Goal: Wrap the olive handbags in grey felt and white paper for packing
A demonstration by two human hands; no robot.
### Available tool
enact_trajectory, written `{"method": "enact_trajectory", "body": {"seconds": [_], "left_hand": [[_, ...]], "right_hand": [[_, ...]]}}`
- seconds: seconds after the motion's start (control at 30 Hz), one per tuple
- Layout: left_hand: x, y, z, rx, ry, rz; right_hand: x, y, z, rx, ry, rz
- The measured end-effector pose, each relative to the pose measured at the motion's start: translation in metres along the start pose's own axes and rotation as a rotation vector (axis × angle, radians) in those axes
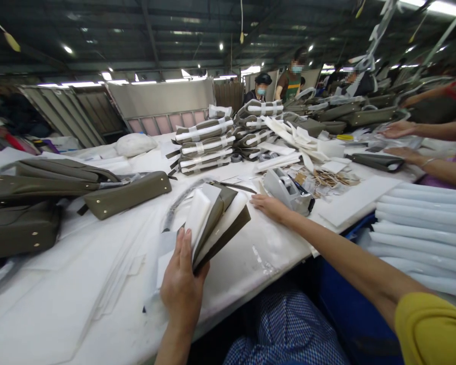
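My left hand (184, 279) is closed around the near end of a folded olive-green bag (215, 213), standing on edge on the white table. White foam sheets (198, 210) are layered with it, and a plastic-wrapped handle (171, 215) curves out behind. My right hand (269, 207) stretches across the table with its fingers extended. Their tips are at the end of a thin dark strap (239, 187); whether they touch it I cannot tell. Just beyond that hand stands a grey tape dispenser (281, 187).
Olive bags (129, 195) lie at left. Wrapped bags (205, 147) are stacked at the back. Brown-corded tags (330, 180) and a white board (359, 200) lie right of the dispenser. White padded rolls (421, 233) are piled at right. A co-worker's hands (401, 129) reach in there.
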State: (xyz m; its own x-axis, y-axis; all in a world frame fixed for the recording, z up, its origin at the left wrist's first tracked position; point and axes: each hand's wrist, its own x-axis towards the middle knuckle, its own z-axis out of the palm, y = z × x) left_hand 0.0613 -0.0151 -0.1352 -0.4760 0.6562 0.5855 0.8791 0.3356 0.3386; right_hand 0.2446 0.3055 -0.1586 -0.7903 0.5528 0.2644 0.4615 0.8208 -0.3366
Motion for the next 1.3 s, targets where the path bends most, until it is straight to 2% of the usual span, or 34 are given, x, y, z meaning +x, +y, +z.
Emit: {"method": "enact_trajectory", "body": {"seconds": [0.1,0.2,0.37,0.5,0.63,0.73,0.87,1.03,1.13,1.3], "left_hand": [[0.001,-0.002,0.0,-0.013,0.015,-0.024],[0.001,-0.001,-0.001,-0.024,0.017,-0.016],[0.001,0.0,-0.002,-0.026,0.001,-0.007],[0.001,-0.001,-0.002,-0.026,0.02,-0.002],[0.001,-0.001,-0.002,-0.017,0.028,-0.002],[0.002,0.0,-0.003,-0.017,0.025,-0.002],[0.003,0.002,-0.004,-0.017,0.017,-0.012],[0.002,0.001,-0.002,-0.015,-0.009,-0.018],[0.001,0.0,-0.003,-0.022,-0.002,-0.007],[0.002,0.002,-0.005,-0.01,-0.005,-0.023]], "right_hand": [[0.001,-0.008,-0.007,-0.005,0.08,0.021],[-0.011,-0.033,-0.014,0.017,0.129,0.036],[-0.042,-0.089,-0.029,0.12,-0.003,-0.026],[-0.062,-0.116,-0.024,0.155,-0.101,-0.045],[-0.071,-0.117,-0.013,0.274,-0.207,-0.002],[-0.075,-0.109,-0.015,0.358,-0.178,0.058],[-0.091,-0.1,-0.023,0.2,-0.099,0.096],[-0.123,-0.109,-0.032,-0.06,-0.212,0.01],[-0.131,-0.113,-0.033,-0.164,-0.247,-0.029],[-0.129,-0.112,-0.028,-0.067,-0.221,0.033]]}}
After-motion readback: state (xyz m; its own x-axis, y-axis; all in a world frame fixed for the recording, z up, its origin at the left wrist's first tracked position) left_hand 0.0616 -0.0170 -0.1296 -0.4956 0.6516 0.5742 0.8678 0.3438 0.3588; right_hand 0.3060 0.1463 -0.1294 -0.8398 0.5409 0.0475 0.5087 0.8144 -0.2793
